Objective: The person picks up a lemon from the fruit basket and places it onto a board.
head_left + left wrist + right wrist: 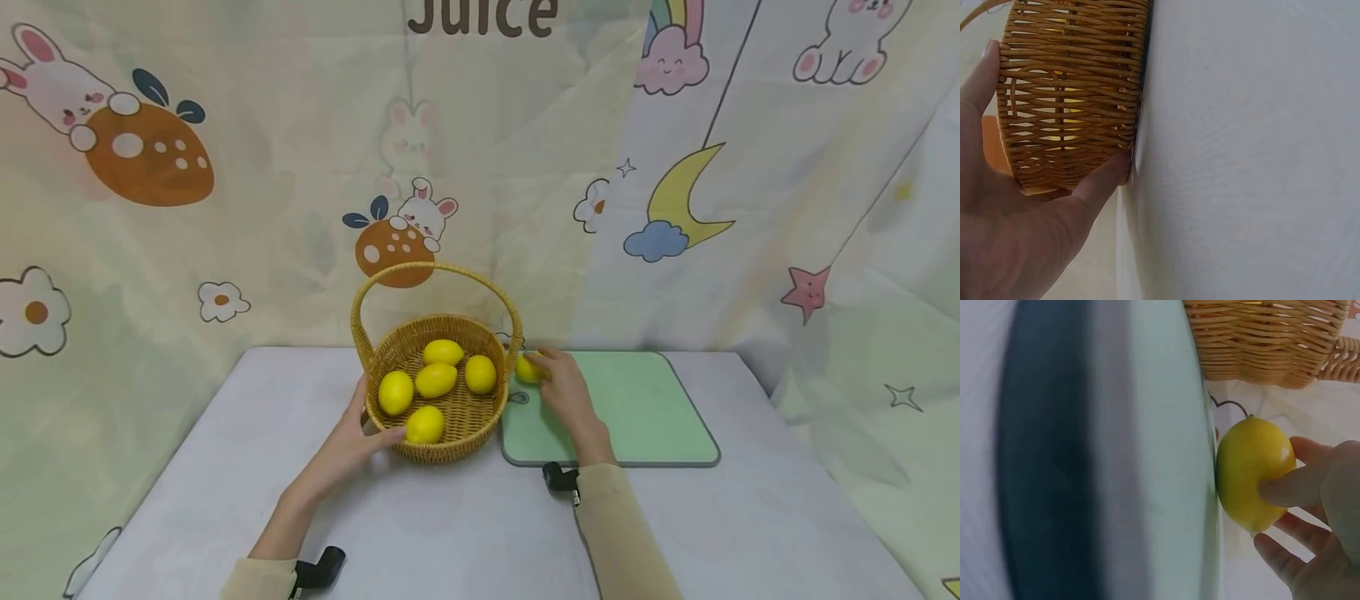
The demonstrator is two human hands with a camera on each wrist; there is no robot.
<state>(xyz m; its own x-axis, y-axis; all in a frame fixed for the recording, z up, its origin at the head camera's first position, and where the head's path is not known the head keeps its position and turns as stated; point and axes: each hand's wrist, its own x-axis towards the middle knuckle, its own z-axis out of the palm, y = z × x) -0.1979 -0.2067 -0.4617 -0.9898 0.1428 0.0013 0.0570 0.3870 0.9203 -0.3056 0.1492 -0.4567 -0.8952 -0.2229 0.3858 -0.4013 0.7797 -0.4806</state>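
A round wicker basket (465, 414) with a tall arched handle stands on the table and holds several yellow lemons (437, 380). My left hand (351, 442) grips the basket's left side, with the thumb at its front rim. The left wrist view shows that hand (1029, 219) spread against the woven wall (1079, 94). To the right of the basket, my right hand (568, 396) pinches a single lemon (1252, 472) between thumb and fingers. This lemon touches the pale green cutting board (637, 417) near its far left corner.
The cutting board has a grey edge and lies flat, close against the basket's right side. Both rest on a white-covered table (420, 533). Behind the table hangs a printed cloth (300, 167) with cartoon rabbits and a moon.
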